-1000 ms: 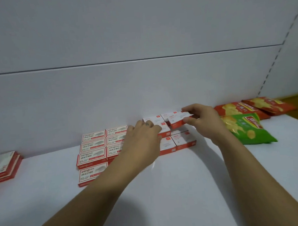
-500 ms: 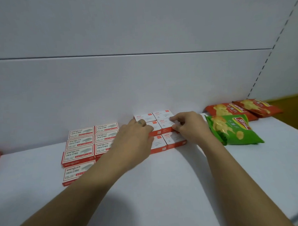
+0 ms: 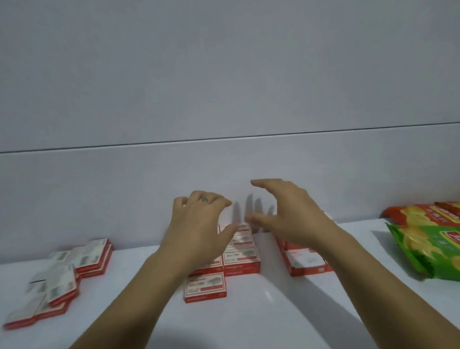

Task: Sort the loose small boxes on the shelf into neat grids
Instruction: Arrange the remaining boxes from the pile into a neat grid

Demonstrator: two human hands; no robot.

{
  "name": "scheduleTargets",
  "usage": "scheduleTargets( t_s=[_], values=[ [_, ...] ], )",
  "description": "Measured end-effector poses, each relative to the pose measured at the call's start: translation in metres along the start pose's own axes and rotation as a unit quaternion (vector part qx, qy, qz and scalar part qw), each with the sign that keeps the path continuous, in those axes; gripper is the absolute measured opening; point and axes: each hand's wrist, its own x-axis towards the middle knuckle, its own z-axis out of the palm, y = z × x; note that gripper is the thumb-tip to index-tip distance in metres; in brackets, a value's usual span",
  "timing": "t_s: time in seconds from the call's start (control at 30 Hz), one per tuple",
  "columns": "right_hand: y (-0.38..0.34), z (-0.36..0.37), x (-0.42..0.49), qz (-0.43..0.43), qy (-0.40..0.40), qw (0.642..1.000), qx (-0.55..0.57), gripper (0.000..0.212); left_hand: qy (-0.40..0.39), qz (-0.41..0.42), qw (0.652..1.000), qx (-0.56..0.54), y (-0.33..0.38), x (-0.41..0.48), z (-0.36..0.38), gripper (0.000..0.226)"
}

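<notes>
Small red-and-white boxes lie on the white shelf (image 3: 256, 318) in three groups. A grid of them (image 3: 240, 255) sits in the middle against the back wall, with one box (image 3: 205, 287) sticking out at its front left. A second, tidy group (image 3: 305, 263) lies just right of it. A loose, blurred heap (image 3: 59, 279) sprawls at the left. My left hand (image 3: 197, 233) hovers over the middle grid, fingers loosely curled, holding nothing. My right hand (image 3: 286, 214) is raised above the right group, fingers spread, thumb out, empty.
A green crisp bag (image 3: 435, 252) lies at the right, with orange-red crisp bags (image 3: 431, 215) behind it. The white back wall (image 3: 220, 95) rises directly behind the boxes. Bare shelf stretches in front of the groups.
Both hands have lifted off the right group of boxes and now hover, empty. The view has swung left, bringing the loose heap at the left into sight.
</notes>
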Motion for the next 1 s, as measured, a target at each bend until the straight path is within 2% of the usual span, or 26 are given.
scheduleTargets(
  t_s=[0.2, 0.4, 0.53, 0.63, 0.83, 0.9, 1.0],
  values=[
    [-0.084, 0.044, 0.044, -0.124, -0.039, 0.991, -0.019, 0.072, 0.03, -0.124, 0.991, 0.041, -0.079, -0.047, -0.034, 0.051],
    [-0.148, 0.104, 0.061, -0.202, -0.106, 0.972, -0.048, 0.071, 0.06, -0.222, 0.971, 0.068, -0.139, -0.11, -0.045, 0.046],
    [-0.179, 0.134, 0.062, -0.218, -0.139, 0.965, -0.055, 0.066, 0.036, -0.273, 0.959, 0.069, -0.175, -0.147, -0.044, 0.049],
    [-0.191, 0.162, 0.061, -0.219, -0.164, 0.959, -0.068, 0.061, 0.028, -0.301, 0.953, 0.027, -0.193, -0.154, -0.045, 0.059],
    [-0.201, 0.191, 0.063, -0.194, -0.172, 0.963, -0.071, 0.07, -0.005, -0.283, 0.959, 0.012, -0.208, -0.155, -0.044, 0.074],
    [-0.205, 0.189, 0.064, -0.202, -0.159, 0.963, -0.082, 0.058, -0.019, -0.279, 0.96, -0.002, -0.208, -0.157, -0.048, 0.075],
    [-0.213, 0.182, 0.057, -0.208, -0.095, 0.972, -0.058, 0.039, -0.06, -0.3, 0.952, -0.027, -0.212, -0.165, -0.053, 0.077]
  ],
)
